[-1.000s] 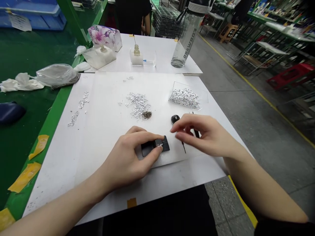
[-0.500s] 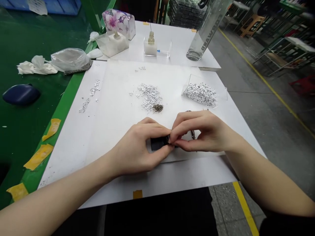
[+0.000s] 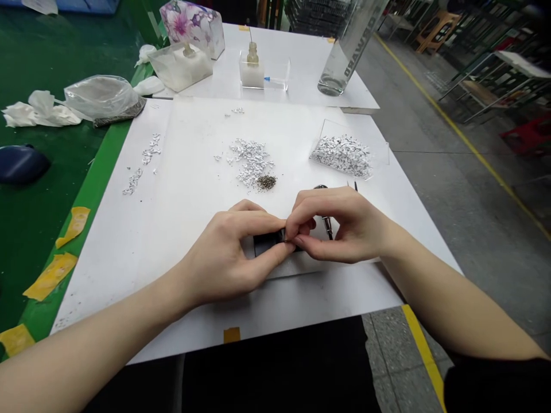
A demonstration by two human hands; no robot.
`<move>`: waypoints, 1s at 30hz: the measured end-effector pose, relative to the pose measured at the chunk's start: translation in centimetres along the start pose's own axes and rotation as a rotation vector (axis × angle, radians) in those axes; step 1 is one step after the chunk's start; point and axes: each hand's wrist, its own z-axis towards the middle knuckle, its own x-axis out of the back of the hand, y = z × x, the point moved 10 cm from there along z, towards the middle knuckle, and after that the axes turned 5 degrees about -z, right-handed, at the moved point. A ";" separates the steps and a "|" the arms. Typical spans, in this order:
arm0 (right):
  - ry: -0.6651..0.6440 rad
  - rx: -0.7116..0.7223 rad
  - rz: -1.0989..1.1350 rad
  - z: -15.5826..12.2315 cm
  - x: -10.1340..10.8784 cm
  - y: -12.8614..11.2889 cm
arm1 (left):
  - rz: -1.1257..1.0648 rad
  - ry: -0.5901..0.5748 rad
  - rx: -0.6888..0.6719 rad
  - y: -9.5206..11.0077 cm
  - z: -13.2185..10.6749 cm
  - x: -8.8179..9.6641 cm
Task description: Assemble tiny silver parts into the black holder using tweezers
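My left hand (image 3: 235,252) pinches a small black block (image 3: 266,241) that lies on the white table (image 3: 142,229) near its front edge. My right hand (image 3: 338,226) is closed, its fingertips pressed against the block's right end, touching my left thumb; a thin dark tool (image 3: 327,223) runs under its fingers. What the right fingertips pinch is too small to make out. Just beyond the hands lie a heap of small silvery parts (image 3: 250,160) and a little dark pile (image 3: 266,182).
A clear tray of silvery parts (image 3: 342,155) sits at the right. Small rows of parts (image 3: 142,163) lie at the left. At the back stand a water bottle (image 3: 348,49), a clear box with a small bottle (image 3: 253,71), a flowered tissue box (image 3: 193,26) and a plastic bag (image 3: 101,97).
My right hand moved left from beside the tool to meet my left hand at the black block. The camera tilted down slightly.
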 end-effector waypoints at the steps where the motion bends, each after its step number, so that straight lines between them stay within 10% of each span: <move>1: 0.001 0.016 -0.005 0.0 0.1 -0.2 | -0.004 0.011 0.007 -0.1 0.0 0.1; 16: -0.012 0.065 -0.046 -0.2 0.6 -0.9 | 0.012 0.052 0.033 -0.6 0.2 0.6; 30: 0.270 -0.170 -0.522 -2.5 8.5 2.7 | 0.107 0.054 -0.050 -0.1 0.1 1.2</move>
